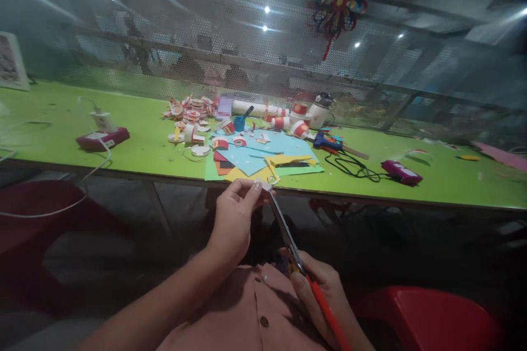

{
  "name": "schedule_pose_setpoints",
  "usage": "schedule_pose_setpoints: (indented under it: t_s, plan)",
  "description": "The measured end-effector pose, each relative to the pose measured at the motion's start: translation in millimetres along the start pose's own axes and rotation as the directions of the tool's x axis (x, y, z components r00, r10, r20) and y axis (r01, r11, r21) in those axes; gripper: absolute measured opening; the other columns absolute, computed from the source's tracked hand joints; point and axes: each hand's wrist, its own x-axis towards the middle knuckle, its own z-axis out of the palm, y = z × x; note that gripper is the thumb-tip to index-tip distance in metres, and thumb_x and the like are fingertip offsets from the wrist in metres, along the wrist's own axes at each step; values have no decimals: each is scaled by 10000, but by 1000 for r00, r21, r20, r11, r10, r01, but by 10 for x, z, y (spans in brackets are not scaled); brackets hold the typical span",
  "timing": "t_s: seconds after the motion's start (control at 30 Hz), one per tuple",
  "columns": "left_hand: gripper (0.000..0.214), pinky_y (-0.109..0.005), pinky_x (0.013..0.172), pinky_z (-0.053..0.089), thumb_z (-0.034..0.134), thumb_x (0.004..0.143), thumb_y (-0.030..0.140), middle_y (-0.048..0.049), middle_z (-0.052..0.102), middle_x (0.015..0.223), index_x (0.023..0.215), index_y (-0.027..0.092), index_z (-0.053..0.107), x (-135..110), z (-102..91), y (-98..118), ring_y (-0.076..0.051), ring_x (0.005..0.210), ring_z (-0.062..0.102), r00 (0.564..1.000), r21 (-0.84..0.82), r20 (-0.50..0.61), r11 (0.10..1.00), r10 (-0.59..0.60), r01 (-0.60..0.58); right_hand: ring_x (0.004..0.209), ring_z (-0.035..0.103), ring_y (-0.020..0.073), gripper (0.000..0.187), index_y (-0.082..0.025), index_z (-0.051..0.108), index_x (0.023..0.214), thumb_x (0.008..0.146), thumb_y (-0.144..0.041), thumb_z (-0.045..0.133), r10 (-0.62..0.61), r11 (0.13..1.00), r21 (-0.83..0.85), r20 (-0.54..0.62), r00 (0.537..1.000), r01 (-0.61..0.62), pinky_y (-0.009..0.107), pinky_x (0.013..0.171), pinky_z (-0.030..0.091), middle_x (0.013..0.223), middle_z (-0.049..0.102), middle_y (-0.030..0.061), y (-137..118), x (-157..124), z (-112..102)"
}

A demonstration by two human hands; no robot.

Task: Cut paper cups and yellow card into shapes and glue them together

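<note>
Between the thumb and fingers of my left hand (234, 211) is a small piece of white paper (263, 185). My right hand (319, 285) is wrapped round a pair of scissors (285, 229) with orange-red handles. The long blades point up and to the left, their tips at the paper's edge; whether they touch or cut it I cannot tell. Both hands are above my lap, just in front of the table edge. Past them on the table lie coloured paper sheets (247, 160), with light blue on top and yellow, red and green showing around it.
On the green table (453, 186) are cut paper cups (300, 129), a pile of cut discs (191, 108), a blue glue gun (327, 141) with a black cable, a kettle (321, 111) and purple power strips (102, 139). A red stool (436, 318) stands at right.
</note>
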Motion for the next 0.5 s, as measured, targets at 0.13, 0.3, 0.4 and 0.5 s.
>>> schedule_pose_setpoints:
  t_s: [0.13,0.3,0.4,0.5]
  plan:
    - [130,-287,736,493,656,753,257,-21,662,706,739,137,607,-2,4,14,-140,703,625,1000,1,3,1000,-10,10,749,651,191,388,-158,667,983,897,-468,450,-30,1000,-3,-13,999,30,211,630,492,644,614,28,10,6,1]
    - [129,-280,721,491,657,751,249,-12,651,678,717,137,604,4,-1,23,-130,673,616,1000,-9,2,1000,-4,4,801,658,213,374,-154,667,1017,892,-448,473,-43,999,1,-13,999,43,227,660,508,637,619,36,19,8,-2]
    - [134,-289,725,495,661,745,256,-12,650,676,714,139,604,6,-6,19,-136,677,622,1000,-4,-6,1000,-7,7,786,658,215,364,-158,670,1021,879,-444,497,-37,999,-27,-33,999,36,228,645,513,627,621,34,18,7,-1]
    - [139,-298,733,496,667,736,258,-18,657,681,711,139,601,1,-4,21,-147,692,631,1000,-3,-11,1000,-19,19,778,652,212,332,-164,679,977,869,-427,508,-38,997,-64,-40,998,35,230,652,511,634,604,28,23,9,-2]
